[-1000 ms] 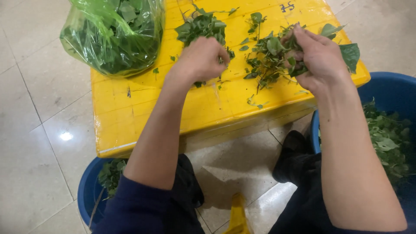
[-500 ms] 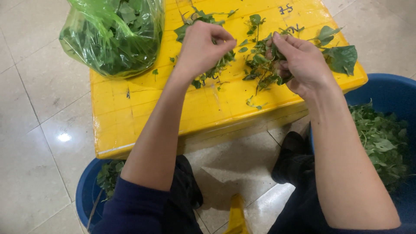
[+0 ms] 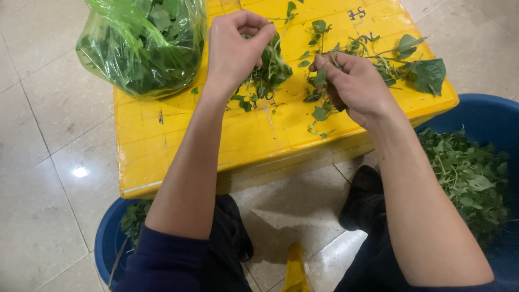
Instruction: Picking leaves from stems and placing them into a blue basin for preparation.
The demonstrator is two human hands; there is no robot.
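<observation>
Pinching a sprig with the right hand over the yellow bench, left hand clenched on a bunch of greens right beside it, I'd snap leaves off near the stem, gently.

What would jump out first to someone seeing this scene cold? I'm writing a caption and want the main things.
The bright yellow table fills the middle, strewn with leafy green stems. Over it, the left hand pinches a bunch of greens while the right hand grips a stem. A green plastic bag of leaves sits on the table's far left corner, and a blue tub of greens stands on the floor at right.
</observation>
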